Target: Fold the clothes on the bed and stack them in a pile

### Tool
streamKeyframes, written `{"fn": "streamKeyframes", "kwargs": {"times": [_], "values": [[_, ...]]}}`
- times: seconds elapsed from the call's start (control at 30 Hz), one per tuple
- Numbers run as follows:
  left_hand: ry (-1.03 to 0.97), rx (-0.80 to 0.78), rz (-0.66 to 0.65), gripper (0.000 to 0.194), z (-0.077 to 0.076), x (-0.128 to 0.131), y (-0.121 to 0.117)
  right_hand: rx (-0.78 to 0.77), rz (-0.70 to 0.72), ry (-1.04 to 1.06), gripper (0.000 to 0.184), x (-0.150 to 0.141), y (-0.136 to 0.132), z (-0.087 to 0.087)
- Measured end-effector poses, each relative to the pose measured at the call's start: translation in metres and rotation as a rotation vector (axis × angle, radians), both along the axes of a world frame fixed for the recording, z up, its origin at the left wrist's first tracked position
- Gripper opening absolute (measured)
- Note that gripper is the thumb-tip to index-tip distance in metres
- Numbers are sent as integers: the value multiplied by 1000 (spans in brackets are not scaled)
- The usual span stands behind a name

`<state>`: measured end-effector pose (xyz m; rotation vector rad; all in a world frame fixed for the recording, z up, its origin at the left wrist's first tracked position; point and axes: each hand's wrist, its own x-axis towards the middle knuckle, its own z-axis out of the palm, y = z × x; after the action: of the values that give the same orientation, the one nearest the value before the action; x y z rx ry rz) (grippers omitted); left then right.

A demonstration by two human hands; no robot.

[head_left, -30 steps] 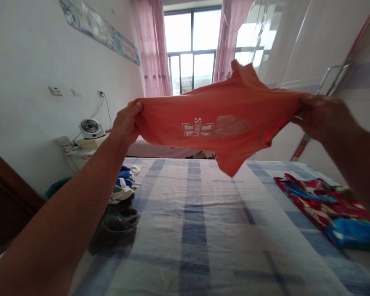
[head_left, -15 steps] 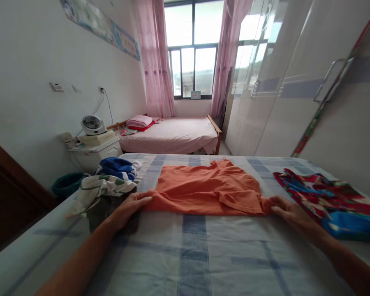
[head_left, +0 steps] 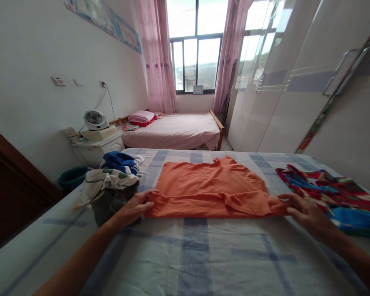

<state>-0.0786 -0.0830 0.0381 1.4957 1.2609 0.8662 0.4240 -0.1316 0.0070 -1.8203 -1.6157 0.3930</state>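
Note:
An orange shirt [head_left: 200, 181] lies flat on the bed, its near side folded inward in a long strip with a sleeve laid over it. At the strip's left end, my left hand [head_left: 137, 205] pinches the cloth between thumb and fingers. My right hand [head_left: 302, 209] holds the opposite end, the thumb lower and the fingers above the fabric. Between the two hands the near edge runs fairly straight. Beside my left hand sits a heap of crumpled clothes [head_left: 111, 181] in blue, white and dark cloth.
Red and blue patterned cloth [head_left: 327, 185] lies at the right of the checked bedsheet [head_left: 160, 263]. Beyond stands a second bed [head_left: 179, 129] with pink bedding. A small fan [head_left: 95, 119] rests on a cabinet at left; a glossy wardrobe [head_left: 283, 102] lines the right.
My right hand has moved outward to the right, drawing out the shirt's end. The folded strip now looks longer and straighter. My left hand stays at its end. The view has tilted slightly down.

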Motion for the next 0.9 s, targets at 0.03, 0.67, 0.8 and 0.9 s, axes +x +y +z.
{"fn": "streamKeyframes", "kwargs": {"times": [0.03, 0.67, 0.8, 0.9], "values": [[79, 19, -34, 41, -5, -4, 2, -46, 19, -21, 33, 4, -1, -6], [863, 667, -87, 35, -50, 54, 38, -74, 416, -624, 19, -79, 19, 16], [862, 663, -98, 36, -61, 51, 40, -70, 357, -604, 20, -64, 44, 24], [869, 664, -86, 37, -59, 50, 38, 185, 99, -606, 24, -57, 66, 38]]}}
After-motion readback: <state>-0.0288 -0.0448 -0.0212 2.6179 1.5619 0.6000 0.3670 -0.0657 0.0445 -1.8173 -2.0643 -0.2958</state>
